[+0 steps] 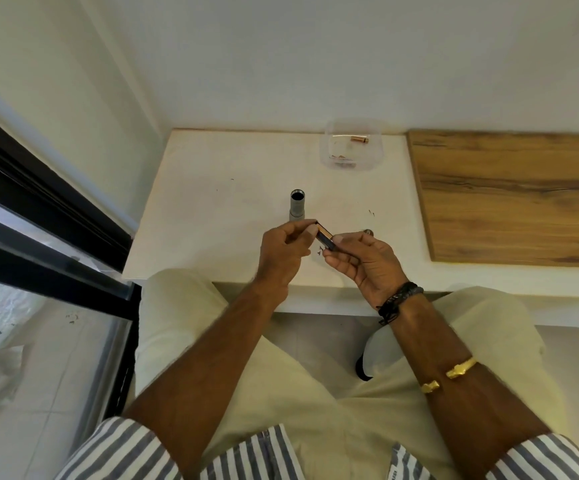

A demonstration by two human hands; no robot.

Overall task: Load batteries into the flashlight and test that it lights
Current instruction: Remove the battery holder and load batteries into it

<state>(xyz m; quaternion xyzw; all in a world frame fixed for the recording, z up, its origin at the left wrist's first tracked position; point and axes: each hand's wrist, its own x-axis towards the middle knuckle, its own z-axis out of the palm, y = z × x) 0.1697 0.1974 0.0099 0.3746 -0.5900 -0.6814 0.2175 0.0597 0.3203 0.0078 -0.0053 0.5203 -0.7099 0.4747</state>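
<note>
Grey metal, the flashlight body (297,206) stands upright on the white surface (218,216) with its open dark end facing up, just beyond the left hand (286,252) and apart from it by a narrow gap. Both hands meet over the near middle of the surface. Between them is a small dark battery holder (325,240) with a gold-coloured strip showing, tilted from upper left to lower right. The left hand's grip is pinched on its far end with thumb and forefinger; the right hand (364,263) is closed around its near end, fingers curled under it. Whether batteries sit inside it cannot be told. Past the right hand's knuckles a small dark round part (367,232) peeks out on the surface. At the far edge, well apart from both hands, sits a clear plastic container (352,144) with a copper-topped battery (360,140) lying in it. A wooden board (509,199) covers the surface to the right.
</note>
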